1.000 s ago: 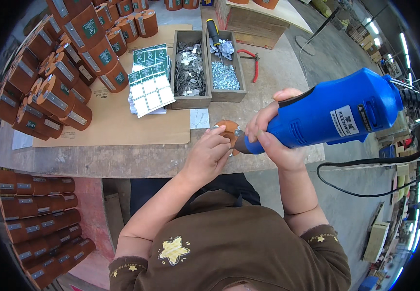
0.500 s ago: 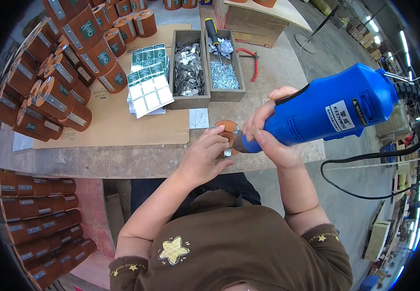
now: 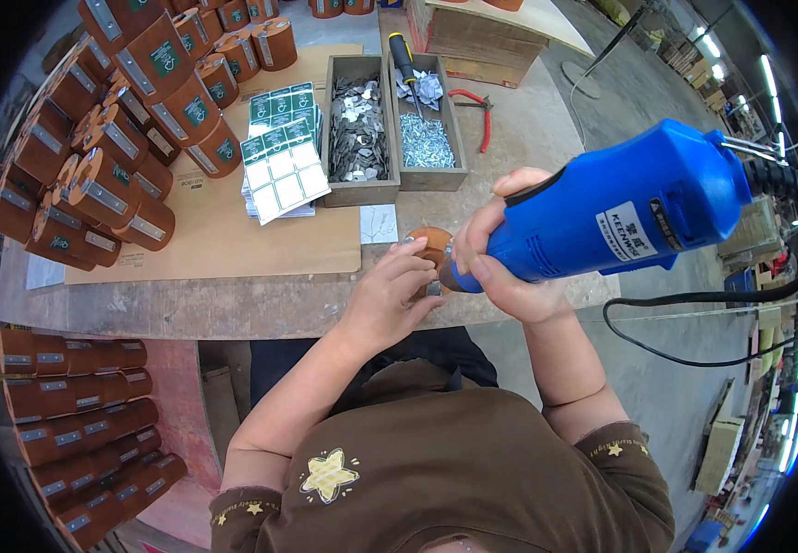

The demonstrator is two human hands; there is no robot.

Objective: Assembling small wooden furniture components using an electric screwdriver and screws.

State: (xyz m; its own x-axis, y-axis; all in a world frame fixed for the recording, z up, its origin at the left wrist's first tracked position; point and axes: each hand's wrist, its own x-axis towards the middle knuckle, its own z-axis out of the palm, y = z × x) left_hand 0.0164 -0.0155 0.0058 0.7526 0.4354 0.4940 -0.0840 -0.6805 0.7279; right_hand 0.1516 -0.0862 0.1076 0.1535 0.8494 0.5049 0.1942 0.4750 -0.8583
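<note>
My right hand (image 3: 519,267) is wrapped round a blue electric screwdriver (image 3: 602,217), held nearly level, its nose pointing left. The nose meets a small brown cylinder (image 3: 433,241) at the table's front edge. My left hand (image 3: 385,293) grips that cylinder from the left, fingers on top and thumb on the near side. A bit of grey metal shows by the thumb. The contact point between the tool's tip and the cylinder is hidden behind the tool's nose and my fingers.
Many brown cylinders (image 3: 146,226) with metal strips are stacked left. Label sheets (image 3: 288,180) lie beside wooden trays of metal plates (image 3: 357,138) and screws (image 3: 427,143). A hand screwdriver (image 3: 402,57) and red-handled pliers (image 3: 486,129) lie near. A black cable (image 3: 708,300) hangs right.
The electric screwdriver and my right hand have shifted slightly left, its nose closer over the cylinder. My left thumb has moved up toward the cylinder.
</note>
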